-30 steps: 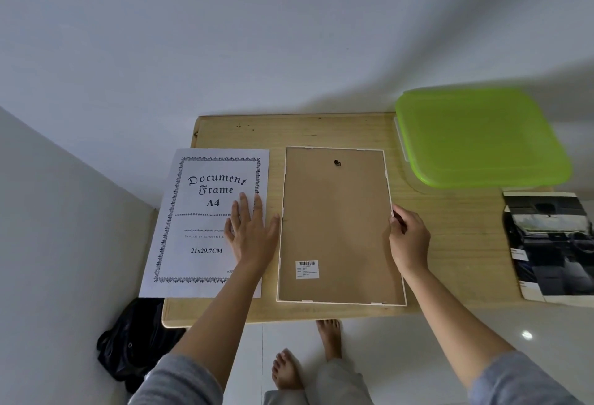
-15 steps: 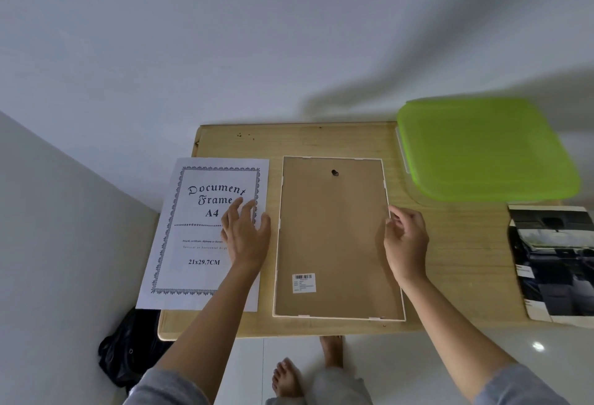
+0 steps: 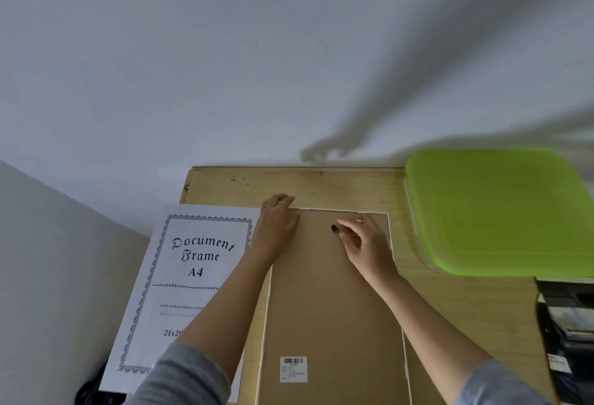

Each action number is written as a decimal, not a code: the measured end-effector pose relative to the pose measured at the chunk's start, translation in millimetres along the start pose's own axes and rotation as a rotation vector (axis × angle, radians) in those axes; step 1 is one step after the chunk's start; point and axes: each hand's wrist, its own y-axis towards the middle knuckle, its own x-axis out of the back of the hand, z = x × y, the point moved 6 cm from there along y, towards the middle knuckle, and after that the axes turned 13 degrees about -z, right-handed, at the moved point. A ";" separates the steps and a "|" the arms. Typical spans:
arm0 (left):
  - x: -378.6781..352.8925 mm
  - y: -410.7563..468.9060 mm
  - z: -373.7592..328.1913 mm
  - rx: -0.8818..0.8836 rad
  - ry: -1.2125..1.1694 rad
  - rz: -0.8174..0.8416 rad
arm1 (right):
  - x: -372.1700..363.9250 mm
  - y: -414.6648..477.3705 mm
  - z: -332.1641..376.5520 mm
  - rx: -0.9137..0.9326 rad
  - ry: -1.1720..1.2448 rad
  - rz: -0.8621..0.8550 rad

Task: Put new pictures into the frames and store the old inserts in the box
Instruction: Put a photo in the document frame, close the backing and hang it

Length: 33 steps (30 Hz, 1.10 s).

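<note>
A white picture frame (image 3: 331,305) lies face down on the wooden table (image 3: 456,305), its brown backing board up with a barcode sticker near the front. My left hand (image 3: 278,227) rests on the frame's far left corner, fingers curled over the edge. My right hand (image 3: 363,240) lies on the backing board near the far edge, its fingertips at the small black hanger (image 3: 335,228). The old insert (image 3: 189,276), a white sheet printed "Document Frame A4", lies left of the frame, partly under my left forearm. The box with a lime-green lid (image 3: 501,211) stands at the far right.
A dark car photo print (image 3: 569,324) lies at the right edge of the table, below the box. A black bag (image 3: 93,395) sits on the floor at the lower left. White walls close in behind the table and on the left.
Both hands moved from the frame's sides up to its far edge: the left left the insert for the frame's corner, the right went to the hanger. My view moved closer.
</note>
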 end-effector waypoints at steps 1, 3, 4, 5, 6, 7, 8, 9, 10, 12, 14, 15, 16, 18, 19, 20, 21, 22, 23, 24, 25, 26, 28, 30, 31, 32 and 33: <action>-3.5 4.3 1.7 -0.003 0.002 0.018 | -3.0 3.2 -0.9 0.014 0.013 0.004; -7.6 9.5 7.2 0.004 -0.009 0.035 | -7.0 8.0 -2.2 0.035 0.048 0.000; -7.0 10.7 10.1 0.017 -0.027 0.026 | -7.9 9.2 -2.1 0.038 0.065 0.000; -5.6 10.9 13.3 0.035 -0.048 0.007 | -9.1 9.4 -1.7 0.041 0.080 0.006; -3.0 10.8 16.3 0.052 -0.066 -0.020 | -10.7 8.9 -0.7 0.054 0.094 0.019; 0.2 10.1 19.4 0.068 -0.077 -0.042 | -13.1 8.0 1.7 0.075 0.107 0.039; 3.4 9.2 22.2 0.077 -0.082 -0.060 | -15.6 6.9 4.5 0.096 0.117 0.064; 6.3 8.6 24.6 0.079 -0.083 -0.071 | -17.9 6.2 7.4 0.112 0.124 0.087; 8.5 8.5 27.1 0.081 -0.081 -0.075 | -20.3 5.9 9.5 0.117 0.130 0.104; 11.3 9.0 29.7 0.086 -0.077 -0.073 | -23.6 6.5 11.3 0.111 0.130 0.120; 11.7 9.8 30.3 0.093 -0.091 -0.069 | -25.4 7.3 11.5 0.106 0.110 0.118; 10.8 10.0 30.1 0.096 -0.102 -0.066 | -26.1 7.5 11.6 0.100 0.100 0.111; 9.8 10.3 29.5 0.095 -0.114 -0.061 | -26.6 7.6 12.1 0.093 0.094 0.098; 7.2 10.7 29.1 0.096 -0.124 -0.044 | -27.5 7.8 14.1 0.089 0.080 0.064; 6.4 10.9 29.2 0.097 -0.124 -0.036 | -28.3 7.8 15.8 0.095 0.069 0.049; 5.9 10.8 29.5 0.098 -0.127 -0.030 | -28.6 7.4 17.3 0.105 0.056 0.036; 5.8 10.8 29.9 0.101 -0.131 -0.026 | -28.9 7.0 19.1 0.117 0.043 0.027; 5.8 10.6 30.2 0.102 -0.133 -0.025 | -28.6 6.5 20.6 0.127 0.030 0.019; 5.9 10.3 30.5 0.103 -0.133 -0.025 | -28.1 6.3 21.8 0.136 0.018 0.010; 6.0 10.1 30.6 0.105 -0.134 -0.026 | -27.4 6.0 22.8 0.143 0.008 0.002; 5.9 9.8 30.8 0.111 -0.140 -0.027 | -26.6 5.2 23.5 0.148 0.001 -0.006; 5.8 9.6 30.9 0.120 -0.146 -0.027 | -26.0 4.5 24.1 0.151 -0.003 -0.014; 5.8 9.3 31.0 0.136 -0.153 -0.027 | -25.1 2.4 24.7 0.155 -0.009 -0.030; 6.0 9.4 30.8 0.147 -0.155 -0.027 | -24.9 -0.3 25.6 0.152 -0.020 -0.057; 6.0 10.0 30.7 0.151 -0.158 -0.026 | -25.2 -1.9 26.0 0.138 -0.027 -0.072; 5.9 10.8 30.7 0.157 -0.161 -0.021 | -25.6 -3.4 26.1 0.117 -0.033 -0.087; 6.0 11.9 30.6 0.162 -0.165 -0.011 | -26.0 -4.7 25.9 0.090 -0.035 -0.099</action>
